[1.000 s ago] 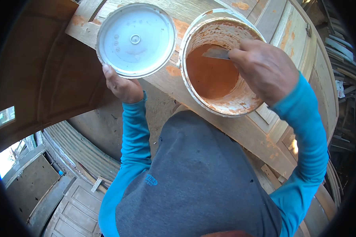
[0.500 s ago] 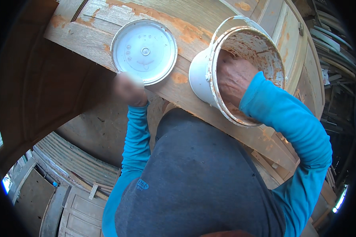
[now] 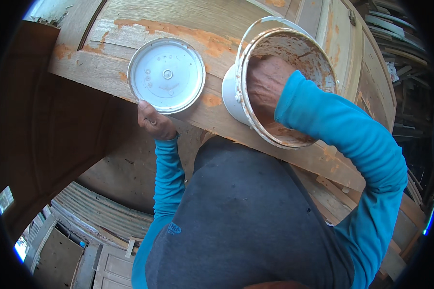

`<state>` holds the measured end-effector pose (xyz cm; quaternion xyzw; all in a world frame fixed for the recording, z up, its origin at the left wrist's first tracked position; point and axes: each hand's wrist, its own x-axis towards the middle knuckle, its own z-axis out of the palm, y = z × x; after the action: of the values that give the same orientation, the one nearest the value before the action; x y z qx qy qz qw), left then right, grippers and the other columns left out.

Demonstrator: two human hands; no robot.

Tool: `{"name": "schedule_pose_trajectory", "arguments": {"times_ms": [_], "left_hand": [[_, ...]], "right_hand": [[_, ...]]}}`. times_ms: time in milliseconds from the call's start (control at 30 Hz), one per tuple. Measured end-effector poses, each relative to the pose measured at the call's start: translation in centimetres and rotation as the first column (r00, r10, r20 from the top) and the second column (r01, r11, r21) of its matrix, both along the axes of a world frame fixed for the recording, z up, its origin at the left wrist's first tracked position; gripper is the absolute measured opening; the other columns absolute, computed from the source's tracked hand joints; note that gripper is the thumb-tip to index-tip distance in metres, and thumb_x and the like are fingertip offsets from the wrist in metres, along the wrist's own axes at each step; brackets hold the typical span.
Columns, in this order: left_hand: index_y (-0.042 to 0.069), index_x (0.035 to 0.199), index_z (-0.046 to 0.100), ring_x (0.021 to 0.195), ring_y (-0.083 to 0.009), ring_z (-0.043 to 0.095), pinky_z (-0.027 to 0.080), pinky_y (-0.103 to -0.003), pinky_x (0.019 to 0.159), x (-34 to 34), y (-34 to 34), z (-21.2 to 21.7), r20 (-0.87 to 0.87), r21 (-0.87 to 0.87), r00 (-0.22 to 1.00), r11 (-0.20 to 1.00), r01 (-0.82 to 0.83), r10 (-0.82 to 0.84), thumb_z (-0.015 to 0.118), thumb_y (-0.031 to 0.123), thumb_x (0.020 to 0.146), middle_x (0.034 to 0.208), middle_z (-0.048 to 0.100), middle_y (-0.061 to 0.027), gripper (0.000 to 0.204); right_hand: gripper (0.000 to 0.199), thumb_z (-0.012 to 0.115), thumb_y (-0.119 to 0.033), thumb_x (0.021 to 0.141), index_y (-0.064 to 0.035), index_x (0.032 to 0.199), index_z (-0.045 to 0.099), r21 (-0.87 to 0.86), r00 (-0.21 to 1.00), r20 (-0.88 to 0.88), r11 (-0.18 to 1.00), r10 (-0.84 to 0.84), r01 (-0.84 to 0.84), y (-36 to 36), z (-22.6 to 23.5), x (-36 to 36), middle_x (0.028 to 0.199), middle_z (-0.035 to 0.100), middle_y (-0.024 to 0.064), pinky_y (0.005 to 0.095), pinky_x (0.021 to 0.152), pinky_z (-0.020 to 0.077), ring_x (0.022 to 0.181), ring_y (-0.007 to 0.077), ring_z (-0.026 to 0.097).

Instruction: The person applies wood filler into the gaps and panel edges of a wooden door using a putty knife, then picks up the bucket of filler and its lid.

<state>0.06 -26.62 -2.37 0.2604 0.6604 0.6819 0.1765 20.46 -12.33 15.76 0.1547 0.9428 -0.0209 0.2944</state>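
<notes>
My left hand (image 3: 156, 121) is closed at the near edge of a round white plastic lid (image 3: 178, 89), thumb against the rim, other fingers curled below. The lid lies flat on a wooden panelled door (image 3: 94, 67). Inside a white bucket (image 3: 231, 98) is my right hand (image 3: 267, 82), with the wrist crossing the near rim; its fingers are hidden by the bucket wall. The bucket leans with its mouth toward me. Orange-brown paste (image 3: 278, 129) smears its inner wall and rim, and its white handle (image 3: 255, 30) stands up behind the mouth.
Orange-brown filler patches (image 3: 178, 32) streak the door. Its near edge runs just in front of my body. Stacked timber strips (image 3: 395, 36) fill the far right. A dark brown panel (image 3: 43, 106) stands at left, with corrugated sheeting (image 3: 101, 212) below it.
The view has shifted slightly, so lid and bucket sit a little further left in it. My right hand remains in the bucket; the left remains at the lid's edge.
</notes>
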Motion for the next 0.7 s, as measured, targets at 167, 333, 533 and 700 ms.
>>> {"name": "schedule_pose_trajectory", "arguments": {"times_ms": [167,333,533,700], "left_hand": [[-0.013,0.115,0.064,0.092,-0.0201,0.064,0.051,-0.032,0.085,0.1,0.2,0.8,-0.024,-0.032,0.999,0.999,0.032,-0.033,0.036,0.040,0.113,0.104,0.072,-0.0151,0.059],[-0.012,0.115,0.064,0.093,-0.0194,0.063,0.050,-0.032,0.087,-0.2,0.1,0.8,-0.026,-0.044,0.998,0.998,0.053,-0.055,0.035,0.040,0.114,0.104,0.072,-0.0145,0.059],[-0.012,0.124,0.064,0.103,-0.0212,0.067,0.052,-0.032,0.092,-0.8,-0.2,1.0,0.159,0.034,0.983,0.996,0.086,-0.090,0.037,0.039,0.114,0.116,0.072,-0.0156,0.059],[-0.011,0.130,0.061,0.107,-0.0218,0.068,0.054,-0.032,0.094,-0.6,-0.3,2.6,0.304,0.108,0.947,0.991,0.080,-0.109,0.040,0.043,0.112,0.123,0.070,-0.0161,0.060]], "right_hand": [[0.011,0.066,-0.009,0.081,-0.0034,0.084,0.075,-0.125,0.997,-0.005,0.989,0.077,-0.077,-0.7,2.8,1.6,0.086,0.073,0.0179,0.0445,0.071,0.0571,0.084,0.0335,0.071],[0.012,0.064,-0.010,0.087,-0.0025,0.084,0.073,-0.154,0.973,0.179,0.973,-0.146,0.174,0.5,6.2,2.4,0.078,0.070,0.0211,0.0462,0.070,0.0557,0.076,0.0382,0.071],[0.017,0.063,-0.012,0.096,0.0021,0.102,0.072,-0.341,0.856,-0.208,0.855,-0.474,0.390,1.1,11.6,8.2,0.083,0.072,0.0191,0.0455,0.073,0.0553,0.079,0.0348,0.072],[0.018,0.063,-0.007,0.098,0.0036,0.111,0.070,-0.517,0.646,-0.353,0.716,-0.677,0.468,-0.7,11.4,12.5,0.084,0.070,0.0164,0.0389,0.073,0.0544,0.079,0.0268,0.071]]}}
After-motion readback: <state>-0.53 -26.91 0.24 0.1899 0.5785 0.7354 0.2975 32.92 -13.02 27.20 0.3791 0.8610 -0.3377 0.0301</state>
